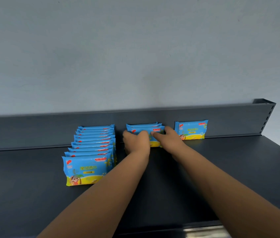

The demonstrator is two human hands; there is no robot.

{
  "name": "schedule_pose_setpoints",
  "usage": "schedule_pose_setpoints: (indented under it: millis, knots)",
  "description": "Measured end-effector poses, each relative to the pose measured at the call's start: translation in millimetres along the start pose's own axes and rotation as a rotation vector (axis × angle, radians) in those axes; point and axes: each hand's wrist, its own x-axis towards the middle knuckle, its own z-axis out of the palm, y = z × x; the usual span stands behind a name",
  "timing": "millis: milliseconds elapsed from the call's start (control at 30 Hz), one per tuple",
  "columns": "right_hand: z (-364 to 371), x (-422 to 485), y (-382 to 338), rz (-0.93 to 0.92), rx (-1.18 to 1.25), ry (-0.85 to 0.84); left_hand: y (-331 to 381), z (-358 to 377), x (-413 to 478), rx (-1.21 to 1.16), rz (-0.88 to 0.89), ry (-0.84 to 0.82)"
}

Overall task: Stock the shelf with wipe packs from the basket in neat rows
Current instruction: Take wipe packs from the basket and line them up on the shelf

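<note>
Blue and yellow wipe packs stand upright on a dark grey shelf [32, 194]. A long row of several packs [87, 169] runs from the back panel toward me on the left. In the middle, a short row [146, 128] leans against the back panel; my left hand [136, 143] and my right hand [167, 137] both grip its front pack from either side. A single pack [191, 129] stands at the right against the back. The basket is out of view.
The shelf's low back panel [32, 131] runs the full width below a pale blue wall. A slotted upright post [266, 115] closes the right end. The shelf's front edge [204, 229] lies near my forearms.
</note>
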Motion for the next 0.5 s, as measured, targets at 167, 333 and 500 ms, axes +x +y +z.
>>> schedule_pose_setpoints:
  millis: [167, 333, 500]
  knots:
    - [-5, 1, -1, -0.007, 0.042, 0.002, -2, 3, -3, 0.076, 0.016, -0.01]
    - [-6, 4, -1, -0.022, 0.03, 0.046, 1, 3, 3, 0.062, 0.04, 0.035]
    - [-4, 2, 2, 0.016, 0.069, 0.006, -8, 5, 4, -0.06, 0.024, -0.042]
